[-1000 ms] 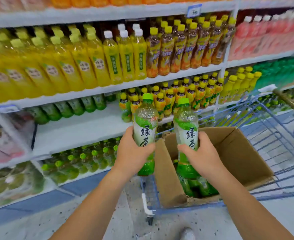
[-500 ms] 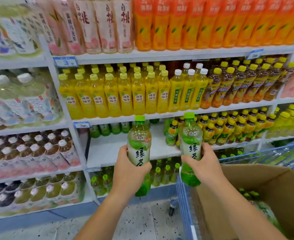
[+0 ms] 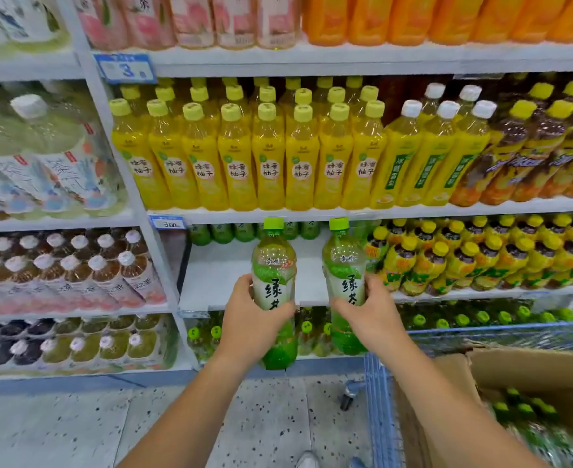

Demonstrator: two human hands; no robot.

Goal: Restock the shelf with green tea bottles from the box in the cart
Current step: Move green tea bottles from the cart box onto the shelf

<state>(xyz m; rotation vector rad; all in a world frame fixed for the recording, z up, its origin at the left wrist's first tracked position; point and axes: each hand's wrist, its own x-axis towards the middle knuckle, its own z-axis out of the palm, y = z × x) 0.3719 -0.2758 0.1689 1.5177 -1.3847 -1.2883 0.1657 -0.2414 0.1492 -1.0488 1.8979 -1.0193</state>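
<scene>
Nearest us, below our fingers, lies a pale speckled floor [image 3: 75, 427]. Down and to the right of our right hand [image 3: 373, 315] stands the cart [image 3: 379, 400], its blue wire wall thin and straight. It carries the box [image 3: 515, 373], brown cardboard with a ragged open flap. Inside the box we see boxed bottles [image 3: 521, 410], round green caps up.

Our left hand [image 3: 254, 319] grips the left bottle [image 3: 273, 265] at the label, fingers [image 3: 285, 309] curled round its far side. Our right hand grips the right bottle [image 3: 342, 261] the same way, fingers [image 3: 337, 304] wrapped across the front. Both bottles are clear ribbed plastic with green caps, glossy green-and-white sleeves and rounded shoulders. We hold them upright, apart from each other.

Just beyond our fingertips lies the shelf [image 3: 217, 275], a flat white board, bare in front of the two bottles. Farther behind the caps stands the back row [image 3: 221, 233] of green bottles. Right of our right fingers crowd squat yellow-capped bottles [image 3: 461, 261]. Above our fingers, one level up, tall yellow bottles [image 3: 234, 163] stand in smooth, tight ranks.
</scene>
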